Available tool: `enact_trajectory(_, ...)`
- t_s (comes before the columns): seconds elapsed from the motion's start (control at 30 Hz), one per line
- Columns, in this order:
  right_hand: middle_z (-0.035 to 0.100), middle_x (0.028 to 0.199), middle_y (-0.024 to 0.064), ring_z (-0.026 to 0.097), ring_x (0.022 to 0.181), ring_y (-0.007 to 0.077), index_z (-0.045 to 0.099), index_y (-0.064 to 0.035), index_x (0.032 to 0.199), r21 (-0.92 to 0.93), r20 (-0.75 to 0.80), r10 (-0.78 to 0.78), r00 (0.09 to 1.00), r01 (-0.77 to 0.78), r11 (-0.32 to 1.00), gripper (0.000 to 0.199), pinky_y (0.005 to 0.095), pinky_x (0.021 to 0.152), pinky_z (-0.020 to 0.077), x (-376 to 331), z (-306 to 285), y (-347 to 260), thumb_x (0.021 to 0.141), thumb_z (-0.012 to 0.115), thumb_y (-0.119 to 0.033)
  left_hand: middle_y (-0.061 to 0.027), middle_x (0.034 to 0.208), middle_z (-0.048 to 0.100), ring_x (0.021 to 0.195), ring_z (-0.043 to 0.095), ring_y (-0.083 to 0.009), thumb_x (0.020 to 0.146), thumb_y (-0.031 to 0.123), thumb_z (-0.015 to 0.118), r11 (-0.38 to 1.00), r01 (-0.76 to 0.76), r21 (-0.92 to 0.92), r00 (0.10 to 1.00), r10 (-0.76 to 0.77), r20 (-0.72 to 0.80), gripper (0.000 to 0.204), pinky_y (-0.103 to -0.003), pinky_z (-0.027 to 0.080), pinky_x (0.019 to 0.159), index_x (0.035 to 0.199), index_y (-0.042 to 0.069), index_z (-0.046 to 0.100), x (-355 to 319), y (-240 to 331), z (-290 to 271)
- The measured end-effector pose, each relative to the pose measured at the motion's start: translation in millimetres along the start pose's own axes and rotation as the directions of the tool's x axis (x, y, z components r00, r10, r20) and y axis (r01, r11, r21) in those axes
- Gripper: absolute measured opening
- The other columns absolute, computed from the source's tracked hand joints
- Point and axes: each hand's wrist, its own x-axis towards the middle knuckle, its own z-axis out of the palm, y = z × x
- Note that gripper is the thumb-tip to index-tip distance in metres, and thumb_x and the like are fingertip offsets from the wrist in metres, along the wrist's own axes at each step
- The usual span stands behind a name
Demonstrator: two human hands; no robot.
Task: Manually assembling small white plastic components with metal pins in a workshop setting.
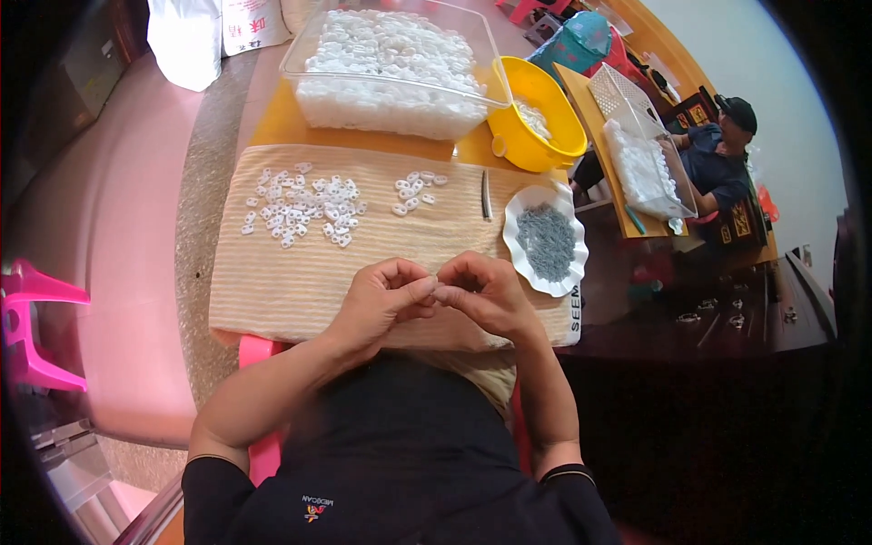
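My left hand [381, 298] and my right hand [490, 292] meet at the near side of a striped cream cloth [300, 286]. Thumbs and fingertips are pinched together; whatever lies between them is too small or hidden to make out. Beyond my left hand is a loose pile of small white plastic pieces with dark holes [313, 202]. A smaller group of white pieces [418, 189] lies right of that pile. Beside my right hand stands a white wavy-rimmed plate [515, 232] holding a heap of tiny grey parts [547, 243]. A thin dark stick-like tool [486, 195] rests left of the plate.
A large clear bin [391, 113] full of white pieces stands at the far edge, with a yellow basin [536, 145] to its right. Another person [718, 159] sits at a side table with a clear box [640, 173]. Pink stools [41, 318] are at the left.
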Motion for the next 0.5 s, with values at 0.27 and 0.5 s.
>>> enact_trajectory(0.27,0.065,0.084,0.004,0.062,0.077,0.0077,0.061,0.002,0.096,0.257,-0.043,-0.009,0.999,0.02,0.966,0.012,0.0208,0.067,0.0511,-2,9,8,0.088,0.065,-0.006,-0.0078,0.093,0.065,0.081,0.064,-0.0127,0.09,0.01,0.062,0.996,0.054,-0.068,0.997,-0.05,0.053,0.015,-0.024,0.055,0.072,0.102,0.001,0.059,-3,6,5)
enact_trajectory(0.5,0.062,0.081,0.0017,0.057,0.072,0.0059,0.062,0.0017,0.096,0.324,-0.063,-0.027,0.998,0.046,0.945,0.012,0.0198,0.065,0.0481,-5,12,3,0.09,0.063,-0.009,-0.0064,0.093,0.064,0.082,0.063,-0.012,0.09,0.009,0.062,0.988,0.084,-0.131,0.992,-0.07,0.107,0.022,-0.026,0.056,0.074,0.11,0.003,0.057,-3,6,3)
